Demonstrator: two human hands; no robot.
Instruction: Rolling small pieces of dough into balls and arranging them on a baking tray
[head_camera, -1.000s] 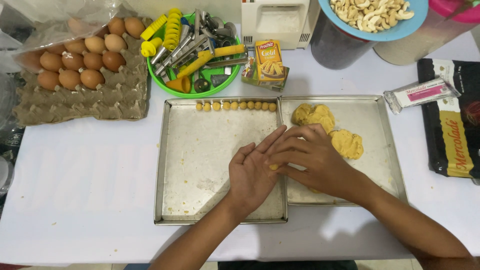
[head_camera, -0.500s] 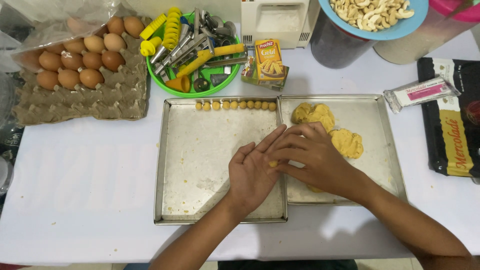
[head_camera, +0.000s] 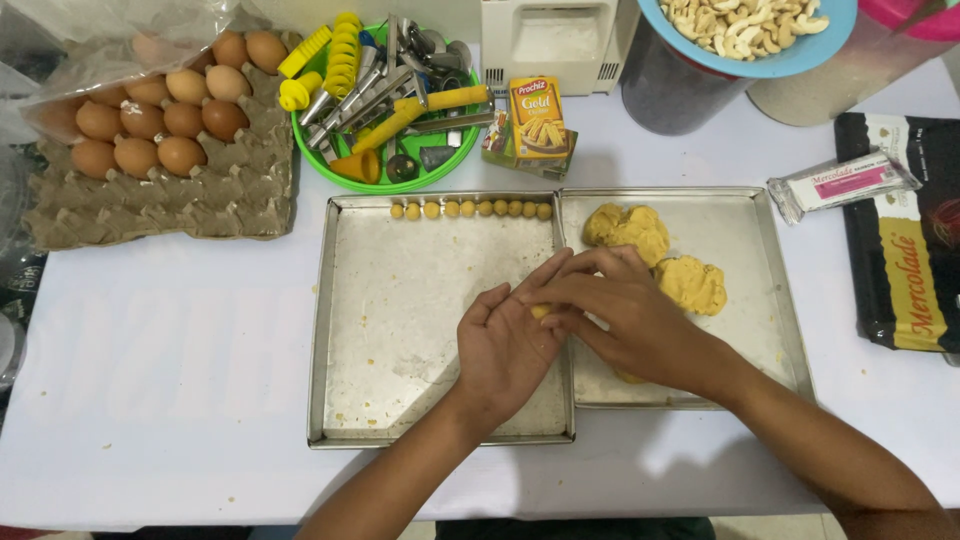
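Fingers (head_camera: 590, 275) of the right hand (head_camera: 630, 320) curled down over the open palm of the left hand (head_camera: 505, 345), and between the two a small yellow dough piece (head_camera: 540, 312) showed as a sliver, pressed from above and cupped from below. The left hand's fingers lay loosely spread and slightly bent, palm up; the right hand's were drawn close together over the piece. Both hands hovered above the seam where the left tray (head_camera: 335, 330) met the right tray (head_camera: 780, 290).

Judging by its look, the dough seemed soft, light and easily dented, perhaps a little greasy, so it would have wanted a gentle hold between palm and fingertips rather than a hard pinch. A firm squeeze would likely have flattened or cracked it.

Along the far edge of the left tray sat a row of dough balls (head_camera: 470, 209), small, round and touching or nearly so. On the right tray lay larger dough lumps (head_camera: 655, 250), rough and unshaped, just beyond the right hand. Farther off on the white counter (head_camera: 160, 350) stood an egg carton (head_camera: 150, 170) and a green bowl (head_camera: 330, 160) of utensils.
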